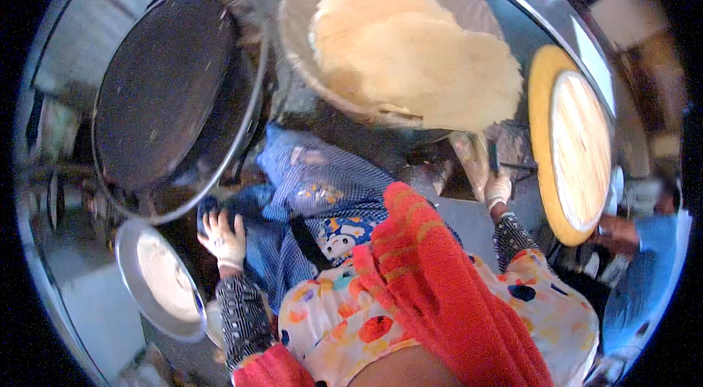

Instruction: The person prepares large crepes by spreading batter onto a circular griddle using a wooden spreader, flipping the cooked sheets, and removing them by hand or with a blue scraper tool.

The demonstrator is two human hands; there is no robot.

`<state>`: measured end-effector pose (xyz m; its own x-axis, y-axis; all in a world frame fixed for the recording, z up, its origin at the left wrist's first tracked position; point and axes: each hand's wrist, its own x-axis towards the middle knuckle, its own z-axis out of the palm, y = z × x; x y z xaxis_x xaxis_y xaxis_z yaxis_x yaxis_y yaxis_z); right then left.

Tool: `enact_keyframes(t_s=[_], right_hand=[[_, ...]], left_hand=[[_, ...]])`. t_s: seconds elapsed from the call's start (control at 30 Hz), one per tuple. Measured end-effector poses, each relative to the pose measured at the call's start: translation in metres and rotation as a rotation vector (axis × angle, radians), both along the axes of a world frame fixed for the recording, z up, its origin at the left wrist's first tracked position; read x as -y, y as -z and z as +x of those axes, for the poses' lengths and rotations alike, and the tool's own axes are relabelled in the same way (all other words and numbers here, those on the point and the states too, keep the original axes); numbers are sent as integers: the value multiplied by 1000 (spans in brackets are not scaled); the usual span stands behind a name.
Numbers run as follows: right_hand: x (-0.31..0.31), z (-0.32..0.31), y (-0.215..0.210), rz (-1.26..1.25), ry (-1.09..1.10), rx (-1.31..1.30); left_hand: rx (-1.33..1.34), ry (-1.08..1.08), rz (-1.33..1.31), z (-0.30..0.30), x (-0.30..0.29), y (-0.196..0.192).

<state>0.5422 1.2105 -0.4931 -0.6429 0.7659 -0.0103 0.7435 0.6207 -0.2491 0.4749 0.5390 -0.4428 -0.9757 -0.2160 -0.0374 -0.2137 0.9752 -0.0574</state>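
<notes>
My left hand (pixel 223 237), in a pale glove, lies with fingers spread over dark blue cloth by my knee. Beside it is a metal bowl (pixel 130 259) with off-white batter (pixel 170 278) in it. My right hand (pixel 498 190), also gloved, is closed around a dark-handled tool (pixel 493 158); its far end is hard to make out. To the right of that hand a round board (pixel 542 112) with a yellow rim and a striped pale face stands tilted. Ahead sits a wide basin (pixel 294 28) heaped with thin, tan pancakes (pixel 410 50), some overhanging its near edge.
A large round black griddle (pixel 161 87) with a metal rim takes up the left. Red cloth (pixel 439 270) hangs down over my lap. At the right edge another person in a blue top (pixel 644 270) has a hand (pixel 617 233) by the board.
</notes>
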Motion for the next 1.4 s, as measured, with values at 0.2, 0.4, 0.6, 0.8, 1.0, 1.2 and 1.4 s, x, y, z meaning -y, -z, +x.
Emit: enact_keyframes(t_s=[0.2, 0.4, 0.6, 0.8, 1.0, 1.2, 1.4], right_hand=[[-3, -85, 69, 251, -431, 183], [122, -180, 10, -63, -1011, 246], [409, -214, -91, -497, -1692, -55], [642, -47, -82, -1226, -2094, 879], [674, 32, -43, -1403, -1656, 1421], [592, -125, -181, -1317, -1840, 1238], [479, -164, -207, -1809, -1270, 835]], left_hand=[[-384, 50, 307, 17, -38, -60], [-415, 129, 656, 108, -40, -70], [-716, -162, 520, 201, -70, -114], [-287, -799, 223, 278, -69, -106], [-225, -802, 396, 294, -78, -85], [-118, -717, 650, 312, -42, -94], [-567, -907, 1508, 288, 63, -57]])
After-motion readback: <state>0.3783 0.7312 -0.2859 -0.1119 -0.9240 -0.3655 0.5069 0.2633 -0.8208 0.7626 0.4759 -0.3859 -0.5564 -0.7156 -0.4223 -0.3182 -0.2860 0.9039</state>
